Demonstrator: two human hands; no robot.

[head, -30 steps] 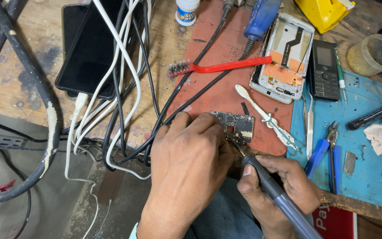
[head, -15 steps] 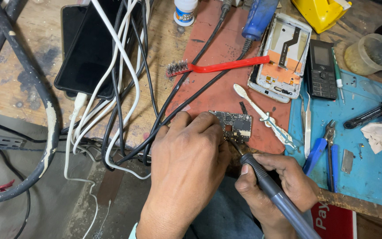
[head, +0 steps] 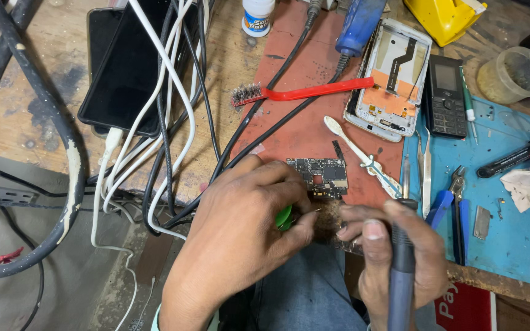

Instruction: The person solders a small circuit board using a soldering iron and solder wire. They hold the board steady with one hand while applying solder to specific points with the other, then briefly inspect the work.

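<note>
My left hand is closed around a small green object, with a thin wire or tip poking out toward the right. It rests at the near edge of a small dark circuit board lying on the red mat. My right hand grips a dark blue soldering iron, held upright with its tip pointing away from me, just right of the board.
A red-handled brush, an opened white phone body, a black keypad phone, a white spudger, tweezers, blue-handled pliers and a blue mat lie beyond. Black and white cables cross a dark phone at left.
My right hand has swung the soldering iron from a slant at the board to upright, tip lifted off. My left hand has drawn back, showing the green object and more of the board.
</note>
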